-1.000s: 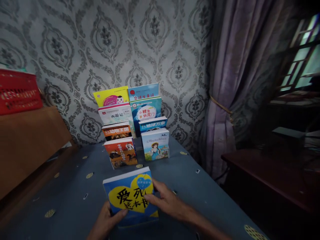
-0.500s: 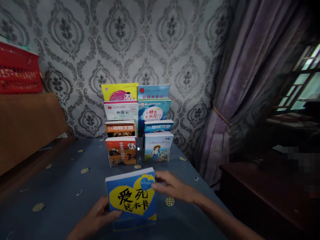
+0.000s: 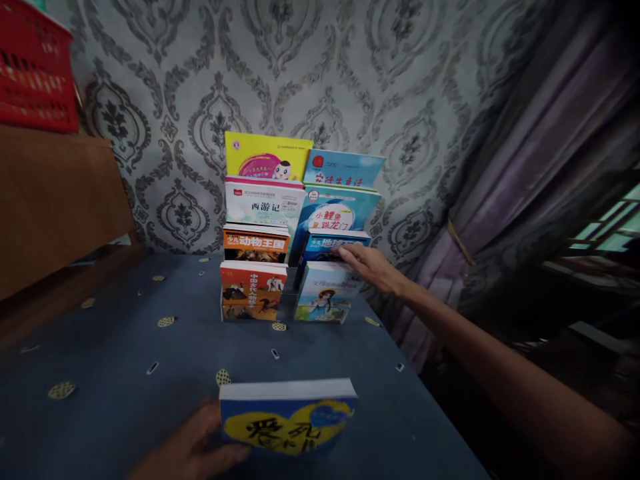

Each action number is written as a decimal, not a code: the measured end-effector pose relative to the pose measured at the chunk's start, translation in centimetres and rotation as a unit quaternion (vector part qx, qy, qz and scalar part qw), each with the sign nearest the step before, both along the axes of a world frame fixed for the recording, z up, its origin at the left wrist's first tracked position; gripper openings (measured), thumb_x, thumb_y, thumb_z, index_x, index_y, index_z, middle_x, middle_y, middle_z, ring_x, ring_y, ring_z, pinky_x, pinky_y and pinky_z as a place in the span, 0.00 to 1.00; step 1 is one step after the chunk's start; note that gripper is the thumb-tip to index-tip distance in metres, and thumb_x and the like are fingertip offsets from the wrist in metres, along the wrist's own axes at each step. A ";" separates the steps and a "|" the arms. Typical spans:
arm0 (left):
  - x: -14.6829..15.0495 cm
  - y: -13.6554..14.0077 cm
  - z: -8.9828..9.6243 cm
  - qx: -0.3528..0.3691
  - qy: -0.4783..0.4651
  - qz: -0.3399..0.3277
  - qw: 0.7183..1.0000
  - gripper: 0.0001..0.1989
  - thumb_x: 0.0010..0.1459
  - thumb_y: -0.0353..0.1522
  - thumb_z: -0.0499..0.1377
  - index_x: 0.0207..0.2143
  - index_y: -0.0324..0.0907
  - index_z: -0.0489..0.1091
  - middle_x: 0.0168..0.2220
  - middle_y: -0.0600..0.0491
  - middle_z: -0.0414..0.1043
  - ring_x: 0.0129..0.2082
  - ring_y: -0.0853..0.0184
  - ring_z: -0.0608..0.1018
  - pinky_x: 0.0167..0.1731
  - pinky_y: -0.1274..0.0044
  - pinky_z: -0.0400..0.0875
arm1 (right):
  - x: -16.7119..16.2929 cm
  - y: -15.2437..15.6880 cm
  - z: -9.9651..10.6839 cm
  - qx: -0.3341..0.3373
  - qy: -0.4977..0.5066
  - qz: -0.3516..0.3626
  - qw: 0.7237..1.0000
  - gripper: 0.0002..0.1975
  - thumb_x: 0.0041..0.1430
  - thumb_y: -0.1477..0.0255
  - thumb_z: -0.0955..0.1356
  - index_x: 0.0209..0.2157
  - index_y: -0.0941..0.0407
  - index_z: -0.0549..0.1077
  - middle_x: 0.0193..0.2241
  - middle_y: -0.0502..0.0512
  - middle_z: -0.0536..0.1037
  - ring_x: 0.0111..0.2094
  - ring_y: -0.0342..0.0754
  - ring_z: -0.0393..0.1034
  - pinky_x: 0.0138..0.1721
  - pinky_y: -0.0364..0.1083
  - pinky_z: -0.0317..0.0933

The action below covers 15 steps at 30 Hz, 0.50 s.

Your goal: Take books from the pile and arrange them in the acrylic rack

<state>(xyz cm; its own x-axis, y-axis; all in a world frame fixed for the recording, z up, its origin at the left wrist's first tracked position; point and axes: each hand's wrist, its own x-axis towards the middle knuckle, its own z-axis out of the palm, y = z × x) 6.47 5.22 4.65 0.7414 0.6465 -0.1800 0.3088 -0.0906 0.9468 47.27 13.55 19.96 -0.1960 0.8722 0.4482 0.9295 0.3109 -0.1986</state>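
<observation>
My left hand (image 3: 195, 443) is closed on the left edge of a blue book (image 3: 287, 420) with a yellow heart and black lettering, its white page edge facing up. In front of the wall, a tiered clear stand holds two columns of books. My right hand (image 3: 373, 267) reaches to the right column, fingers stretched out over the top of the front light-blue book (image 3: 323, 297) with a girl in a hat. Its fingertips cover part of the blue book (image 3: 320, 245) behind; whether they touch it I cannot tell.
Left-column books include an orange-red one (image 3: 253, 293), an orange-and-black one (image 3: 255, 247), a white one (image 3: 263, 203) and a yellow one (image 3: 265, 153). A red basket (image 3: 37, 73) sits on a brown wooden piece (image 3: 60, 200) at left. A purple curtain (image 3: 480, 220) hangs at right.
My right hand has left the heart book and moved forward to the right column. The heart book, still in my left hand, appears lower and tipped back. The view has shifted.
</observation>
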 end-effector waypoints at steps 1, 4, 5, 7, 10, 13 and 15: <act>-0.2 -0.1 0.0 -0.001 0.008 0.002 1.000 0.29 0.58 0.51 0.62 0.58 0.50 0.73 0.59 0.50 0.73 0.60 0.52 0.71 0.62 0.62 0.65 | 0.2 0.3 0.0 -0.010 -0.002 -0.007 1.000 0.30 0.69 0.50 0.53 0.36 0.54 0.77 0.37 0.59 0.82 0.40 0.56 0.76 0.43 0.50 0.67; -0.6 -0.3 0.5 0.019 0.029 0.000 0.999 0.26 0.58 0.49 0.62 0.56 0.52 0.74 0.57 0.52 0.75 0.56 0.55 0.74 0.59 0.66 0.69 | 0.7 1.1 0.1 -0.045 0.002 -0.026 0.999 0.31 0.68 0.48 0.54 0.39 0.54 0.78 0.37 0.59 0.83 0.40 0.56 0.77 0.43 0.50 0.67; -0.6 -0.3 0.8 0.035 0.035 0.001 0.999 0.24 0.58 0.49 0.62 0.55 0.53 0.75 0.55 0.53 0.77 0.54 0.56 0.76 0.58 0.68 0.70 | 0.8 1.3 0.2 -0.055 0.006 -0.029 0.998 0.31 0.68 0.48 0.54 0.40 0.54 0.78 0.38 0.59 0.83 0.41 0.56 0.77 0.44 0.50 0.68; -0.5 -0.1 1.4 0.073 0.041 0.003 0.996 0.22 0.57 0.48 0.63 0.52 0.54 0.76 0.51 0.55 0.79 0.49 0.59 0.78 0.55 0.72 0.72 | 1.0 1.7 0.5 -0.072 0.023 -0.032 0.997 0.33 0.67 0.47 0.53 0.42 0.55 0.79 0.40 0.60 0.83 0.44 0.58 0.77 0.46 0.52 0.68; 0.2 0.4 1.9 0.118 0.017 -0.036 0.992 0.17 0.57 0.49 0.62 0.45 0.54 0.80 0.42 0.54 0.82 0.41 0.61 0.80 0.46 0.75 0.76 | 1.3 1.9 0.7 -0.098 0.067 -0.032 0.992 0.35 0.67 0.46 0.54 0.48 0.58 0.79 0.43 0.62 0.83 0.47 0.61 0.77 0.50 0.56 0.68; 0.5 0.7 1.4 0.130 -0.005 -0.071 0.989 0.18 0.56 0.51 0.62 0.40 0.53 0.82 0.36 0.53 0.82 0.36 0.61 0.80 0.40 0.77 0.77 | 1.7 1.8 0.8 -0.130 0.120 -0.020 0.984 0.37 0.66 0.45 0.55 0.54 0.58 0.77 0.45 0.63 0.83 0.49 0.61 0.77 0.53 0.57 0.68; 0.3 0.4 0.9 0.121 0.002 -0.018 0.992 0.20 0.56 0.52 0.62 0.44 0.52 0.81 0.40 0.53 0.82 0.41 0.61 0.80 0.45 0.76 0.76 | 2.1 1.8 0.7 -0.142 0.150 -0.011 0.978 0.38 0.65 0.44 0.56 0.56 0.58 0.76 0.46 0.63 0.83 0.49 0.61 0.77 0.54 0.58 0.68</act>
<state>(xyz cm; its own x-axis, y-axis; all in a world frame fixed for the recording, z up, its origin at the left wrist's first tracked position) 6.77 5.64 5.58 0.7649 0.6436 -0.0256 0.3049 -0.3268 0.8946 49.34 15.32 20.62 -0.0721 0.9727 0.2206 0.8224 0.1831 -0.5386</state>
